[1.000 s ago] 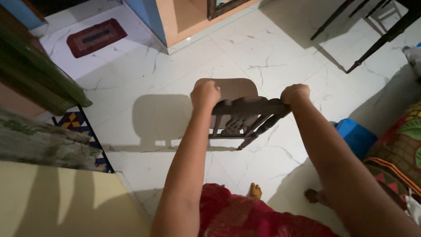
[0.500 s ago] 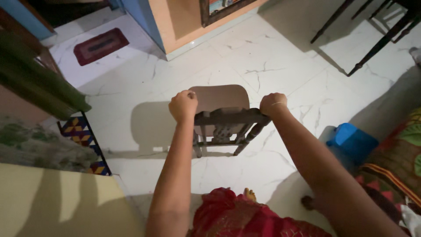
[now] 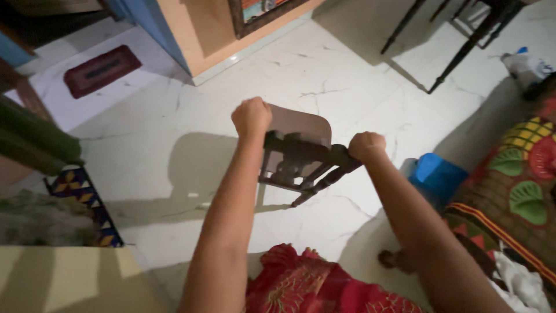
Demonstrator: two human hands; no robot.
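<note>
A dark wooden chair [image 3: 301, 153] with a brown seat hangs in the air over the white marble floor [image 3: 324, 75], seen from above. My left hand [image 3: 251, 117] is closed in a fist on the left end of its top rail. My right hand [image 3: 366, 145] grips the right end of the same rail. Both arms are stretched out in front of me. The chair's shadow falls on the floor to the left. Red patterned cloth [image 3: 313, 287] covers my legs at the bottom of the view.
A blue box [image 3: 434, 174] sits on the floor at right beside a patterned cushion [image 3: 515, 185]. Black furniture legs [image 3: 463, 46] stand at top right. A red doormat [image 3: 101, 69] lies top left, a patterned rug [image 3: 87, 203] at left, an orange wall [image 3: 208, 29] ahead.
The chair and both hands have swung slightly right and tilted, the right end now lower than the left. The view has shifted with them.
</note>
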